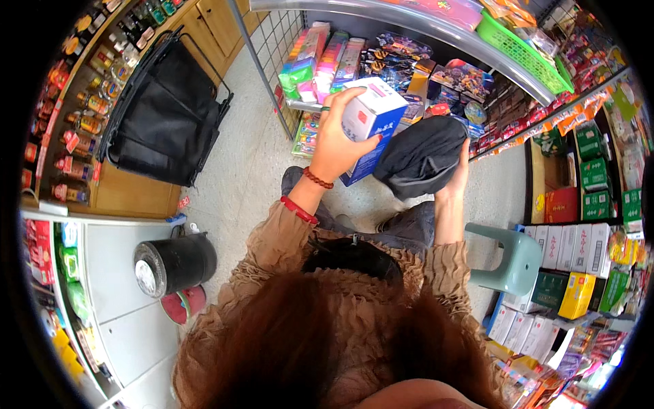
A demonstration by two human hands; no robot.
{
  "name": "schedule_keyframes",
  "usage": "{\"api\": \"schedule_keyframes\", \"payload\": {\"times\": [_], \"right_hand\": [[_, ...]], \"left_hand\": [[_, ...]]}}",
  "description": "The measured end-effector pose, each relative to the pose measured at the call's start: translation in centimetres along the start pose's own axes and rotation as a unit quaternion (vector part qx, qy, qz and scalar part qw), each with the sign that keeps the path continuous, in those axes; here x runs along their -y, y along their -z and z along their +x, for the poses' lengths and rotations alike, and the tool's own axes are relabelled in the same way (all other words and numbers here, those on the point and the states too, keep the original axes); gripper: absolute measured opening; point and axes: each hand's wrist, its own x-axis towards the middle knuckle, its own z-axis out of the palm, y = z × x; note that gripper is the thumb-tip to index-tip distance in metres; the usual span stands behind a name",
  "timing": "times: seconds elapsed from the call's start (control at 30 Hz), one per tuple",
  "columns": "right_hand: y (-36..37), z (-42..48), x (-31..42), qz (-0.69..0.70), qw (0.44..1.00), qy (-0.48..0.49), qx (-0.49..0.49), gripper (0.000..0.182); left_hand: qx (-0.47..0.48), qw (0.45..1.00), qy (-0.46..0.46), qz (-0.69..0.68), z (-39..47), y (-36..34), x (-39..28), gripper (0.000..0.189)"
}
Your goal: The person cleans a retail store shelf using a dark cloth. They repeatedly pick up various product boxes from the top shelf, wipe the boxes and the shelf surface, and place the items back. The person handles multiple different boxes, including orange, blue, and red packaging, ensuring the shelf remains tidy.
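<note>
My left hand [334, 130] grips a blue and white cardboard box [375, 115] by its upper part, thumb on the near side and fingers over the far edge. The box stands tilted in the air above my knees and bears writing. In my right hand [457, 174] is a bunched black cloth item [421, 156], perhaps a cap or pouch; the palm supports it from the right and most fingers are hidden behind it. Box and cloth are side by side, close together. Beyond them, a low shelf holds colourful plastic-wrapped packs [319, 64] and dark printed toy packages [396, 59].
A black folding fabric cart [163, 107] stands at the left beside bottle shelves [97, 102]. Near my left are a black bin [176, 263] and a red basket [186, 305]. A grey-green plastic stool [516, 260] and stacked cartons [577, 248] are at right. A shelf edge [409, 33] overhangs ahead.
</note>
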Motion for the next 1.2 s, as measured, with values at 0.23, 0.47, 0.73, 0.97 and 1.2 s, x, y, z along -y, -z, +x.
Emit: {"api": "schedule_keyframes", "payload": {"times": [0.23, 0.47, 0.73, 0.97, 1.2], "right_hand": [[-6.2, -3.4, 1.0, -0.251, 0.95, 0.122, 0.14, 0.041], [-9.6, -1.7, -1.1, -0.629, 0.685, 0.303, 0.207, 0.048], [-7.4, 1.5, -0.2, -0.565, 0.777, 0.213, 0.175, 0.036], [-5.4, 0.9, -0.5, -0.303, 0.942, 0.1, 0.108, 0.029], [-4.2, -2.5, -5.0, -0.299, 0.919, 0.242, 0.082, 0.044]], "left_hand": [[0.006, 0.994, -0.058, 0.094, -0.4, -1.6, -1.0, 0.097], [0.031, 0.971, -0.188, 0.148, 0.6, -2.4, -0.7, 0.072], [0.106, 0.975, -0.162, 0.113, 0.3, -2.9, -0.1, 0.077], [0.138, 0.981, -0.116, 0.072, 0.0, -2.8, 0.1, 0.091], [0.024, 0.999, -0.008, -0.021, 0.6, -3.9, -1.2, 0.107]]}}
